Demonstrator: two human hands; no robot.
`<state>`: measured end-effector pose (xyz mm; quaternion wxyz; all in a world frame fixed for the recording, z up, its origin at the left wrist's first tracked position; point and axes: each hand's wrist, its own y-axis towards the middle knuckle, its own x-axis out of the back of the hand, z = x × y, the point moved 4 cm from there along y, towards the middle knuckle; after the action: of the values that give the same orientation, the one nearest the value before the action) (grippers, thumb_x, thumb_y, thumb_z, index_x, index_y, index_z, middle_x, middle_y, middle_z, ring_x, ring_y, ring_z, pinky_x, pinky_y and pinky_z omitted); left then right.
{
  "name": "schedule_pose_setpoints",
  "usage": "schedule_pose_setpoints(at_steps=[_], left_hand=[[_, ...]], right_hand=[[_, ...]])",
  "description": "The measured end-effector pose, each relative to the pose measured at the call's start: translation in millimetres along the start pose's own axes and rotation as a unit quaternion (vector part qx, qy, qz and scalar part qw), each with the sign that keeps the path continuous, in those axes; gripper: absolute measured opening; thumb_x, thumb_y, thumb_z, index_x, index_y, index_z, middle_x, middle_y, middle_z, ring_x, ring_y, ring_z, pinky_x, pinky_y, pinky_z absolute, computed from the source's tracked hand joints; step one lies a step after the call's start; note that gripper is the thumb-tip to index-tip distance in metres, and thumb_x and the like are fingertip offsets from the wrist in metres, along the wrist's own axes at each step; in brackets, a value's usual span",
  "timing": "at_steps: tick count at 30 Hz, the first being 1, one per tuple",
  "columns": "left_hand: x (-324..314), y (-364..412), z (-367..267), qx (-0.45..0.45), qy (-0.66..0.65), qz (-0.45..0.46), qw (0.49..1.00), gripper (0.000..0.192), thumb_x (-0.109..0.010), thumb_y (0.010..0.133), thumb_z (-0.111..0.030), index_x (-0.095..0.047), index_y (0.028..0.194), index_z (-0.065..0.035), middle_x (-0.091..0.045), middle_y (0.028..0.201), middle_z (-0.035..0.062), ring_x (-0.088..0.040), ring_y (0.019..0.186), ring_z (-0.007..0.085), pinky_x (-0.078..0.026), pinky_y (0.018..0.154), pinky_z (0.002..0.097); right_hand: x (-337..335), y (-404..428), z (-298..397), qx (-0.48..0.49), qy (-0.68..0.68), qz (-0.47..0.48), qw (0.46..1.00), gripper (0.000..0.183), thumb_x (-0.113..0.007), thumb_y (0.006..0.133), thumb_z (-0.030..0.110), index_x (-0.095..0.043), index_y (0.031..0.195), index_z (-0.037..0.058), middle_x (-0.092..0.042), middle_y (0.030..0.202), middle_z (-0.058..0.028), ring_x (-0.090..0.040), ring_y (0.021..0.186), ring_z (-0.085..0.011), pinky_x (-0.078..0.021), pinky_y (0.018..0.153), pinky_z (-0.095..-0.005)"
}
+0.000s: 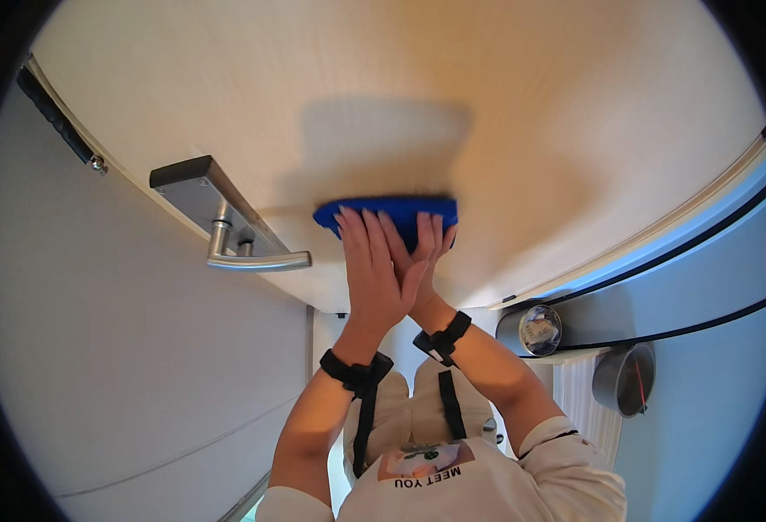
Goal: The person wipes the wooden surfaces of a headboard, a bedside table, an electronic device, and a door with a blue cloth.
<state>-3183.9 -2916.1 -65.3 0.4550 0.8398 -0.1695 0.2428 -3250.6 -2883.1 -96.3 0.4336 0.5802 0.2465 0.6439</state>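
Observation:
Flat against a pale wood-grain door (383, 52) lies a blue cloth-like pad (409, 209) with a fuzzy upper edge. My left hand (376, 274) presses it with outstretched fingers on its left and middle part. My right hand (432, 241) holds its right part, the fingers bent over its face, and the two hands touch and partly overlap. The palms and the pad's underside are hidden. To the left of my hands, a metal lever handle (259, 262) stands out from its door plate (216, 202).
A black-sleeved bar or cable (53, 114) runs by the door's edge at upper left, beside a grey wall (128, 339). At right are a metal bin (510, 331) with wrapped stuff inside, another grey round container (608, 385) and a curved black strip (683, 333).

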Motion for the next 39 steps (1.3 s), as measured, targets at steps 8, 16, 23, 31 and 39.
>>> schedule_pose_setpoints(at_steps=[8,16,23,31,39], left_hand=[[-8,-67,89,0.001,0.003,0.055,0.998,0.087,-0.06,0.08,-0.036,-0.015,0.133,0.0164,-0.004,0.137,0.0423,-0.007,0.127,0.0584,-0.011,0.104,0.0589],[39,-7,88,-0.085,-0.006,-0.057,0.995,0.094,-0.056,0.079,-0.05,-0.015,0.136,0.0128,-0.007,0.139,0.0391,-0.008,0.129,0.0544,-0.009,0.104,0.058],[-36,-131,168,-0.086,0.077,-0.012,0.993,0.083,-0.062,0.076,-0.048,-0.035,0.126,0.0123,-0.027,0.134,0.0358,-0.027,0.122,0.0536,-0.018,0.101,0.0592],[13,-114,206,-0.057,-0.011,-0.219,0.974,0.077,-0.059,0.079,-0.03,-0.021,0.138,0.0036,-0.01,0.145,0.0272,-0.006,0.134,0.0454,-0.007,0.107,0.0529],[-16,-148,221,-0.003,-0.013,-0.213,0.977,0.081,-0.054,0.083,-0.038,-0.012,0.141,0.002,0.004,0.147,0.0265,0.007,0.135,0.0441,0.001,0.106,0.0548]], right_hand=[[-59,-73,17,0.058,-0.012,0.052,0.997,0.044,-0.058,0.079,0.031,-0.055,0.121,0.0233,-0.031,0.133,-0.0129,-0.026,0.125,-0.0345,-0.0104,0.101,-0.0568],[-51,2,49,0.079,0.036,-0.033,0.996,0.043,-0.061,0.076,0.032,-0.059,0.118,0.0225,-0.033,0.135,-0.0123,-0.023,0.129,-0.0329,-0.0093,0.099,-0.0582],[-132,-133,20,0.166,0.009,0.061,0.984,0.044,-0.059,0.072,0.029,-0.06,0.115,0.0197,-0.037,0.133,-0.0114,-0.03,0.123,-0.0288,-0.0195,0.091,-0.051],[-137,-90,100,0.132,0.073,-0.069,0.986,0.045,-0.047,0.082,0.024,-0.051,0.127,0.0207,-0.038,0.139,-0.0071,-0.032,0.129,-0.0192,-0.0088,0.105,-0.0427],[-145,-130,83,0.187,0.141,0.023,0.972,0.045,-0.05,0.081,0.017,-0.05,0.125,0.0083,-0.038,0.139,-0.0095,-0.034,0.129,-0.0191,-0.0149,0.106,-0.0393]])
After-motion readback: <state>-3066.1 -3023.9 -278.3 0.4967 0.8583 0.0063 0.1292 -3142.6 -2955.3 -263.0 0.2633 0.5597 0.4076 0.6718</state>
